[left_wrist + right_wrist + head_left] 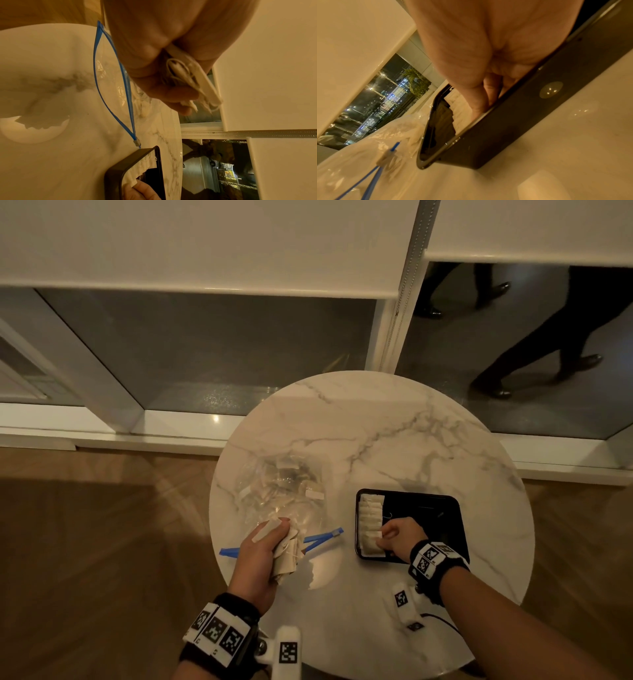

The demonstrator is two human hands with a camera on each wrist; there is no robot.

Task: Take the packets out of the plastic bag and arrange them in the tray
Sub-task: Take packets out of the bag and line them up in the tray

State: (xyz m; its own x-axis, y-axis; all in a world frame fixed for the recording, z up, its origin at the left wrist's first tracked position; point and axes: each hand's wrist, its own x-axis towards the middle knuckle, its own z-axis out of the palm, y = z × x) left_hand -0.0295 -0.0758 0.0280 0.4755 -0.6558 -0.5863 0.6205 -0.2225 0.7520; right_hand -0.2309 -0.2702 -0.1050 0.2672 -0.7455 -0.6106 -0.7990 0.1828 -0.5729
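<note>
On the round marble table lies a clear plastic bag (281, 491) with a blue zip strip (111, 81), its mouth open towards me and several pale packets still inside. Just in front of that mouth, my left hand (279, 537) grips a bunch of packets (287, 559), which show squeezed between thumb and fingers in the left wrist view (188, 75). To the right stands the black tray (445, 508). A row of packets (370, 515) stands along its left side. My right hand (385, 537) reaches into the tray's near left corner and pinches the nearest packet (373, 539).
The right part of the tray is bare black. Small white marker blocks (404, 604) lie near the table's front edge. A window sill and glass run behind the table, with legs of people (534, 347) walking beyond it. Wooden floor lies to the left.
</note>
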